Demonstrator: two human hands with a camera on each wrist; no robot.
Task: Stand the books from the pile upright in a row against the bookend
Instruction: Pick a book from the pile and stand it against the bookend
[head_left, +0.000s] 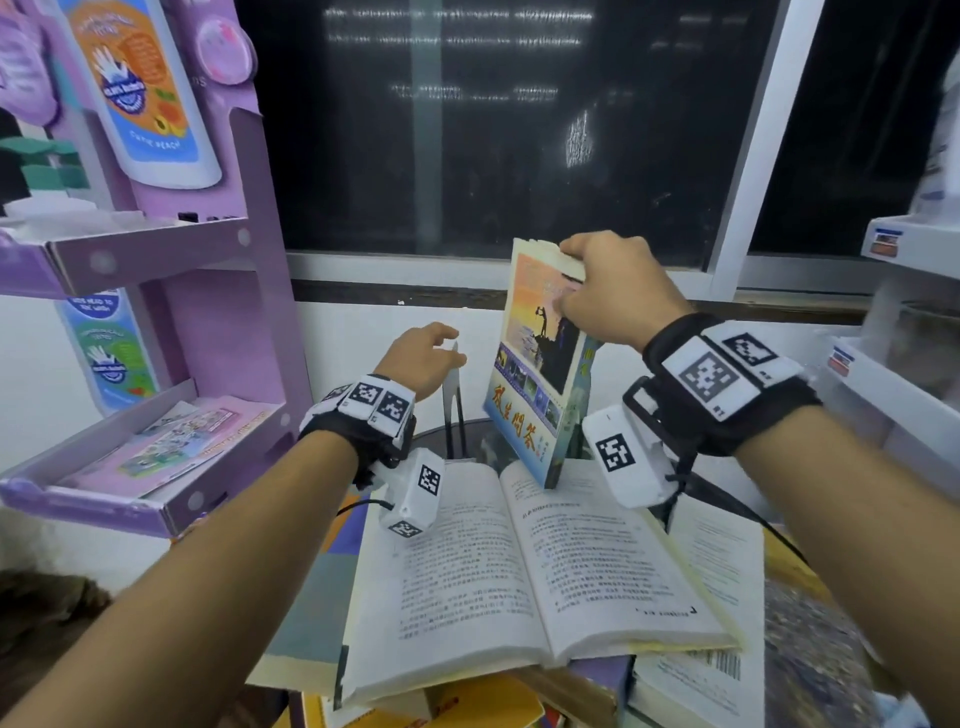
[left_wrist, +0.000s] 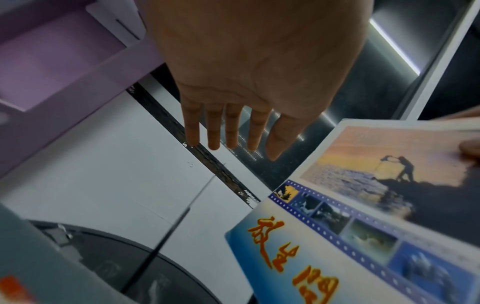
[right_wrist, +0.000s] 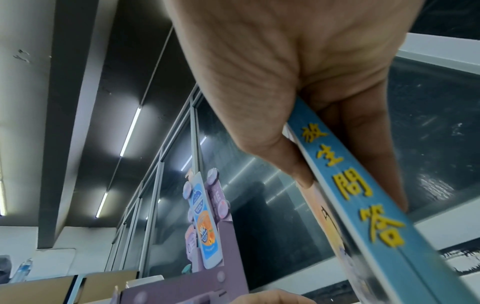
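My right hand (head_left: 597, 280) grips the top edge of a blue book (head_left: 540, 374) with a sunset photo on its cover. The book stands nearly upright, tilted a little, with its lower corner over the open book (head_left: 519, 571) that tops the pile. The right wrist view shows thumb and fingers of that right hand (right_wrist: 350, 193) pinching the blue spine (right_wrist: 363, 205). My left hand (head_left: 426, 353) hovers open just left of the book, over the thin dark metal bookend (head_left: 448, 410). In the left wrist view the fingers (left_wrist: 233, 127) are straight and hold nothing, and the bookend (left_wrist: 168, 232) shows edge-on beside the cover (left_wrist: 363, 216).
A purple cardboard display shelf (head_left: 156, 249) stands close on the left. A dark window (head_left: 493, 130) and white wall lie behind the round dark table (left_wrist: 155, 277). White bins (head_left: 909, 244) sit at the right. More books (head_left: 701, 675) lie under and beside the open one.
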